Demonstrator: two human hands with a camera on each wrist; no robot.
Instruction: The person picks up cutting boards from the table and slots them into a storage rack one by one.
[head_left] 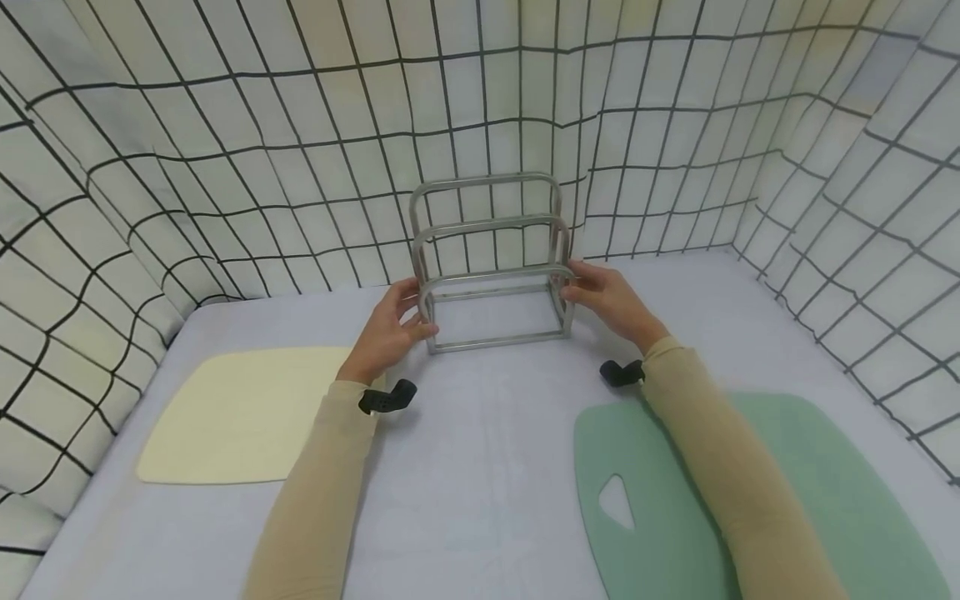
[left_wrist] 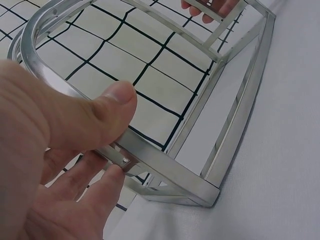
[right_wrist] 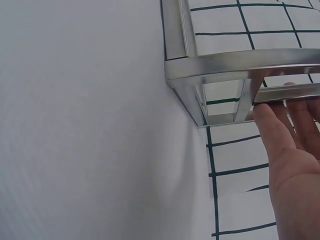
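A silver metal rack [head_left: 498,342] with three rounded upright hoops stands on the white surface, near the back. My left hand [head_left: 382,337] grips its left side. In the left wrist view, the thumb lies over the front post of the rack [left_wrist: 170,170] and the fingers reach behind it. On the opposite side, my right hand [head_left: 615,304] holds the rack with the thumb toward the front and fingers farther back. The right wrist view has that thumb against a bar of the rack [right_wrist: 215,67]; the fingertips are partly hidden by the metal.
A cream board [head_left: 240,417] lies flat at the left, partly behind my left forearm. At the right front lies a green cutting board [head_left: 810,467] with a handle hole, under my right forearm. White walls with a black grid [head_left: 502,83] enclose the back and sides.
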